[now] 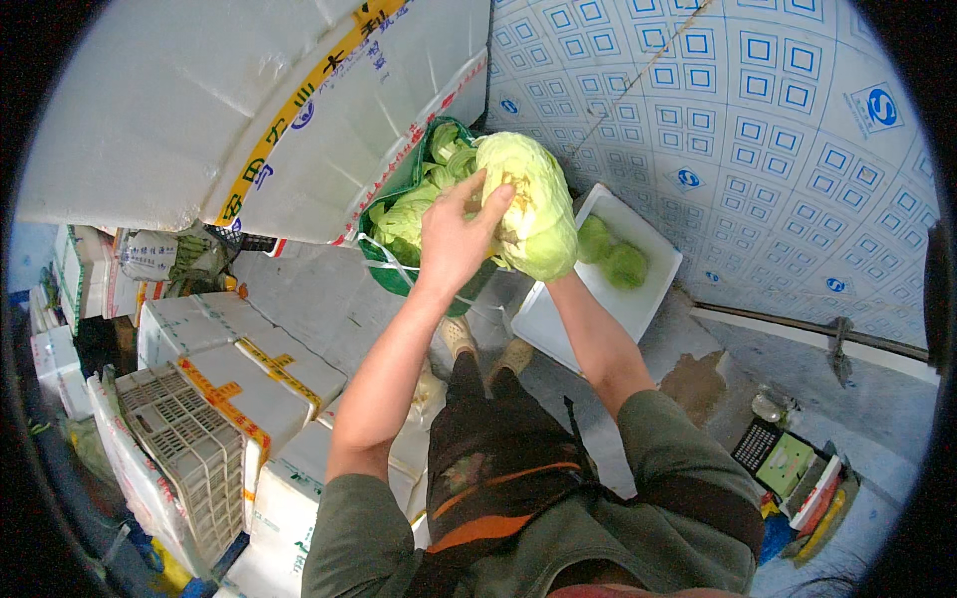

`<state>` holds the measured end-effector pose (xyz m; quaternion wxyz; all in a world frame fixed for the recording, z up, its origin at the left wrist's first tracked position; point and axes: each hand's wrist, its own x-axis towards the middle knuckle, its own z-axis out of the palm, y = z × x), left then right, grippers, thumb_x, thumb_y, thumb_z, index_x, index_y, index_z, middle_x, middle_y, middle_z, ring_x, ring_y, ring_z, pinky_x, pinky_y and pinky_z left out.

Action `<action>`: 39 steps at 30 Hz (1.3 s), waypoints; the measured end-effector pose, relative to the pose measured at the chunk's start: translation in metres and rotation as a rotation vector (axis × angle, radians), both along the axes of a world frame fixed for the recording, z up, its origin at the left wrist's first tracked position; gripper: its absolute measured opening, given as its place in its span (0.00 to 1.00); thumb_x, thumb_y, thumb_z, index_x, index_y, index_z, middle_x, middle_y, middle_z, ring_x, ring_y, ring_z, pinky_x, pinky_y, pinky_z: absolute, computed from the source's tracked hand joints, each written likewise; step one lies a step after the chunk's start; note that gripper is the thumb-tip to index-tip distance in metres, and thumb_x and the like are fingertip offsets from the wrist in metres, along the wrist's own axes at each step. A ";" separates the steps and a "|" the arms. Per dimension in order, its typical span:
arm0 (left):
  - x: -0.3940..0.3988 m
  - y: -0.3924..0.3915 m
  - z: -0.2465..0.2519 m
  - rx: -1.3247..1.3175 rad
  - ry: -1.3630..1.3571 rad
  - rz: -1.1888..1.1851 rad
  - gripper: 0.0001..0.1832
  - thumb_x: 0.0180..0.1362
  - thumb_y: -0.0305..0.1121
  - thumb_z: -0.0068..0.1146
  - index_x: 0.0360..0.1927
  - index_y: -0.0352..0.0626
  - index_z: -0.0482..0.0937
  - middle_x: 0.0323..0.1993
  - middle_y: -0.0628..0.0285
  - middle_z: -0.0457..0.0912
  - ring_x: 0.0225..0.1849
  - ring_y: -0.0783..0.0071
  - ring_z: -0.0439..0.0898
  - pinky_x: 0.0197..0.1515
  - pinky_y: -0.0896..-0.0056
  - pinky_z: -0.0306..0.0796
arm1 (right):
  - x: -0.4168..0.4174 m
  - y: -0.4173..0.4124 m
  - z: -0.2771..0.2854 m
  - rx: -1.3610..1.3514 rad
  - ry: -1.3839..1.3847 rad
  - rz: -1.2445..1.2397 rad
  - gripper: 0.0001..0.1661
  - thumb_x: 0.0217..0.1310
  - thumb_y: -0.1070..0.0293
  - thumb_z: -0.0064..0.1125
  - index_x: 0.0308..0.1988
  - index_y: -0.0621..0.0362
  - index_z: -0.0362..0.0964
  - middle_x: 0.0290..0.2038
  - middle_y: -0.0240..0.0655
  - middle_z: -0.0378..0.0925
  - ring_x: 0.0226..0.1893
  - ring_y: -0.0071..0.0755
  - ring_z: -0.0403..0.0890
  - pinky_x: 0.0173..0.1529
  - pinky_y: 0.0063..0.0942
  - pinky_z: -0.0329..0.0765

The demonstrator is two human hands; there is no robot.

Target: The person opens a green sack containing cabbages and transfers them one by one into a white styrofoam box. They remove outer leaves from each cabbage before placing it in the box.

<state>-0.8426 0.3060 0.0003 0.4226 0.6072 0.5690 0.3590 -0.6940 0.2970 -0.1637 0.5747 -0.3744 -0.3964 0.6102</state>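
Observation:
A large pale green head of cabbage (549, 202) with brown spots is held up in front of me. My left hand (463, 232) has its thumb and fingertips on the browned patch. My right hand (557, 280) is mostly hidden behind the cabbage and supports it from beneath. Below and left of it, a green bag (389, 280) holds more cabbages and loose leaves (404, 220). To the right on the floor, a white foam box (643, 299) contains two green cabbages (622, 265).
White foam boxes (280, 183) with yellow tape are stacked high at upper left. More foam boxes (277, 396) and a plastic crate (187, 448) stand at lower left. A patterned wall (770, 172) rises at right, and a small pile of items (792, 467) lies at lower right.

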 end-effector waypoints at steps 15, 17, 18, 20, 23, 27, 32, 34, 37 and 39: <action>-0.009 -0.011 -0.003 0.276 0.196 -0.054 0.14 0.58 0.37 0.53 0.36 0.35 0.81 0.20 0.55 0.79 0.23 0.71 0.77 0.31 0.74 0.70 | -0.002 -0.023 0.008 0.085 -0.232 -0.065 0.32 0.59 0.59 0.51 0.61 0.55 0.54 0.59 0.37 0.63 0.58 0.35 0.64 0.62 0.32 0.62; -0.006 -0.011 -0.002 0.005 0.005 0.048 0.14 0.58 0.36 0.53 0.36 0.34 0.80 0.24 0.59 0.80 0.25 0.74 0.78 0.31 0.75 0.70 | 0.002 -0.026 -0.007 0.063 -0.331 -0.049 0.30 0.66 0.53 0.38 0.62 0.55 0.52 0.61 0.39 0.60 0.59 0.37 0.65 0.60 0.37 0.66; -0.003 -0.009 -0.002 -0.131 -0.095 0.095 0.13 0.58 0.36 0.53 0.36 0.34 0.80 0.25 0.61 0.81 0.27 0.75 0.78 0.30 0.76 0.71 | 0.004 -0.028 -0.023 -0.027 -0.325 -0.049 0.31 0.65 0.50 0.38 0.62 0.54 0.53 0.60 0.38 0.62 0.58 0.38 0.66 0.58 0.37 0.69; -0.005 -0.006 -0.026 -0.406 -0.663 0.275 0.12 0.58 0.34 0.53 0.39 0.36 0.78 0.32 0.62 0.80 0.32 0.76 0.78 0.31 0.79 0.73 | 0.000 -0.028 -0.029 -0.205 0.126 -0.012 0.34 0.63 0.44 0.38 0.61 0.52 0.56 0.59 0.38 0.64 0.56 0.38 0.69 0.55 0.38 0.72; -0.006 -0.012 -0.043 -0.648 -1.263 0.468 0.13 0.58 0.31 0.54 0.43 0.35 0.72 0.41 0.60 0.76 0.39 0.74 0.78 0.38 0.82 0.78 | -0.012 -0.030 -0.016 -0.409 1.016 0.041 0.35 0.60 0.40 0.39 0.60 0.49 0.58 0.58 0.36 0.65 0.55 0.38 0.70 0.53 0.38 0.73; -0.006 -0.021 -0.069 -0.647 -1.856 0.543 0.12 0.60 0.29 0.51 0.44 0.33 0.71 0.39 0.60 0.77 0.39 0.73 0.78 0.43 0.80 0.78 | -0.026 -0.023 -0.008 -0.433 1.009 0.025 0.34 0.60 0.40 0.39 0.59 0.45 0.60 0.59 0.34 0.65 0.55 0.38 0.70 0.54 0.37 0.72; -0.013 -0.009 -0.046 -0.392 -1.928 0.552 0.10 0.62 0.28 0.48 0.43 0.33 0.72 0.37 0.58 0.77 0.38 0.72 0.77 0.44 0.79 0.78 | -0.036 -0.024 0.007 -0.566 1.127 0.028 0.33 0.60 0.40 0.39 0.59 0.45 0.61 0.59 0.33 0.65 0.55 0.41 0.70 0.49 0.41 0.76; -0.020 0.005 -0.049 -0.190 -1.465 0.565 0.14 0.63 0.32 0.47 0.47 0.33 0.70 0.41 0.59 0.75 0.41 0.74 0.76 0.46 0.79 0.76 | -0.031 -0.023 -0.004 -0.657 1.223 0.054 0.34 0.59 0.39 0.39 0.58 0.45 0.61 0.58 0.33 0.66 0.54 0.43 0.71 0.45 0.44 0.77; -0.037 0.028 -0.072 -0.418 -0.625 0.586 0.33 0.60 0.46 0.51 0.60 0.31 0.60 0.58 0.48 0.64 0.60 0.59 0.65 0.61 0.60 0.59 | -0.034 -0.023 -0.025 -0.741 1.155 0.076 0.35 0.58 0.37 0.39 0.58 0.46 0.61 0.57 0.37 0.66 0.51 0.47 0.72 0.40 0.48 0.79; -0.050 0.030 -0.101 -0.131 -0.200 0.397 0.43 0.56 0.51 0.54 0.65 0.33 0.49 0.64 0.44 0.56 0.65 0.57 0.57 0.64 0.59 0.51 | -0.039 -0.024 -0.027 -0.680 1.153 0.104 0.37 0.57 0.36 0.40 0.58 0.47 0.61 0.56 0.39 0.67 0.51 0.50 0.72 0.41 0.48 0.78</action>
